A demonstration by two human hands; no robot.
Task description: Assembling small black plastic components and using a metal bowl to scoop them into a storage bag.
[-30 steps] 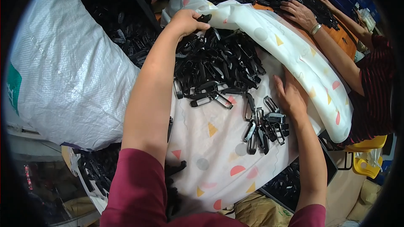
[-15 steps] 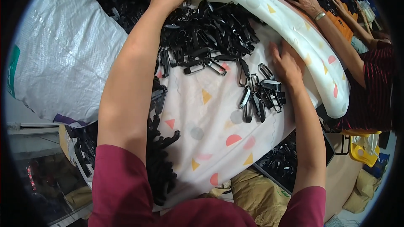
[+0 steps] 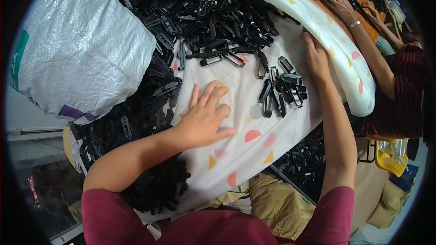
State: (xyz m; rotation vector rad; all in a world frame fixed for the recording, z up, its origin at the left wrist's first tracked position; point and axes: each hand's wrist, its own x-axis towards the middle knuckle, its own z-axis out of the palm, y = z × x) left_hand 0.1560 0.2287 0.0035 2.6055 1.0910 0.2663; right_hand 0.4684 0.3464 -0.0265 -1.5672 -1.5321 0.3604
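A pale plastic sheet [image 3: 245, 159] with printed pink, yellow and grey shapes lies in front of me, its far and right edges rolled over. My left hand [image 3: 204, 115] is open, fingers spread, over the middle of the sheet, holding nothing. At the rolled right edge [image 3: 334, 41] is my right hand [image 3: 318, 59]; its thumb shows, while the other fingers are mostly hidden by the roll. A big heap of black oblong clips [image 3: 218, 22] with metal frames lies at the sheet's far side. Nearer my right hand is a smaller cluster of clips [image 3: 281, 88].
A white woven sack [image 3: 86, 45] stands at left, beside more black clips [image 3: 122, 129]. Under the sheet's lower right edge is a dark tray of parts [image 3: 302, 163]. Brown sacks [image 3: 277, 199] lie below. A co-worker's hand [image 3: 340, 4] reaches over an orange table.
My left hand has let go of the sheet's far rolled edge and come down to the middle of the sheet. My right hand has shifted slightly up along the roll.
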